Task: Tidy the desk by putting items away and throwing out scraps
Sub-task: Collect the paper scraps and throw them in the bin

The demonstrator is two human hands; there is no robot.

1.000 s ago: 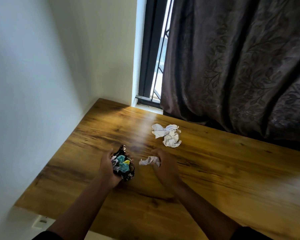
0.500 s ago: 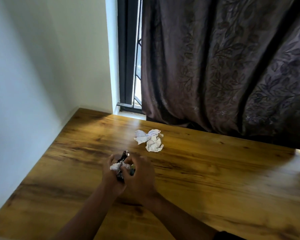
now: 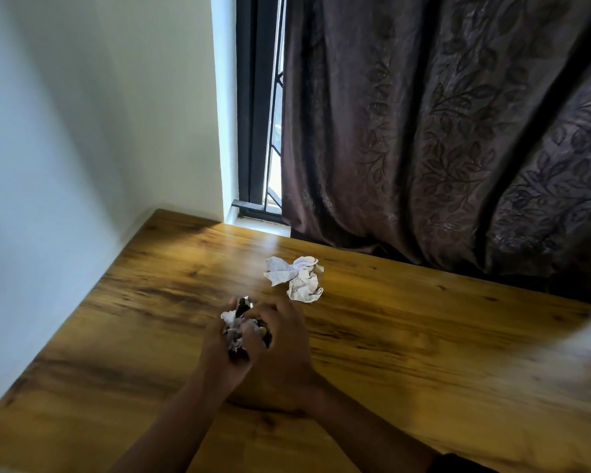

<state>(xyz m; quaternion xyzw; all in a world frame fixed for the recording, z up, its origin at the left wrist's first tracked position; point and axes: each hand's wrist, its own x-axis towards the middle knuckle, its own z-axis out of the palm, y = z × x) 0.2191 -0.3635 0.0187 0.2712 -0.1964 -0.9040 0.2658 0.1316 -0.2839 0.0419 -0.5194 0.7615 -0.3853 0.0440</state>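
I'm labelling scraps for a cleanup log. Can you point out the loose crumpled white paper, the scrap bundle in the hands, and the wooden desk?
Loose crumpled white paper (image 3: 296, 278), head view, centre.
Mixed scrap bundle (image 3: 236, 327), head view, white part.
Wooden desk (image 3: 423, 336), head view, bare top.

We see two bare forearms coming up from the bottom edge, each ending in a bare hand — the left hand (image 3: 219, 349) and the right hand (image 3: 280, 346). We find no rings, watch, bracelets or gloves on either one. The forearms are uncovered from wrist to the frame's lower edge. At the bottom right, where the right arm leaves the frame, we make out a patch of dark fabric (image 3: 458, 464) — it looks like the hem of a short sleeve or part of a dark garment, though we cannot tell which. The fingers (image 3: 253, 337) are slightly blurred, so we cannot make out nails or finer marks.
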